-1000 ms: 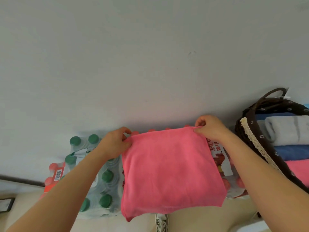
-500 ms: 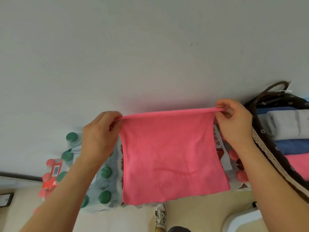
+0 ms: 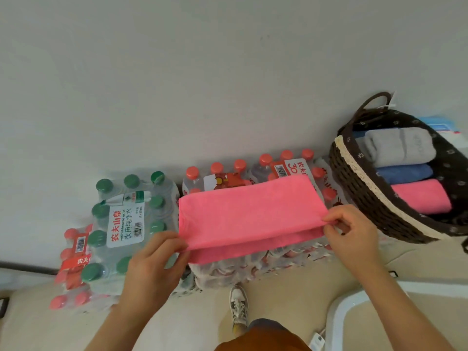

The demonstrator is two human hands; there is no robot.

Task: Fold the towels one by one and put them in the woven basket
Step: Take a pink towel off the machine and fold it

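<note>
A pink towel (image 3: 249,211) lies folded over on top of a pack of red-capped water bottles (image 3: 278,168), its upper layer drawn toward me. My left hand (image 3: 154,264) pinches the towel's near left corner. My right hand (image 3: 352,236) pinches the near right corner. To the right stands the dark woven basket (image 3: 359,196) with a lace rim. Inside it lie a rolled grey towel (image 3: 400,148), a blue towel (image 3: 405,172) and a pink towel (image 3: 420,196) side by side.
A pack of green-capped bottles (image 3: 126,219) sits left of the towel, with more red-capped bottles (image 3: 73,262) beyond it. A grey wall rises behind. Below are a beige floor, my shoe (image 3: 238,305) and a white rounded edge (image 3: 339,312) at the lower right.
The towel was held up hanging in the air; it now lies on the bottle pack, folded over, with both hands lowered to its near edge.
</note>
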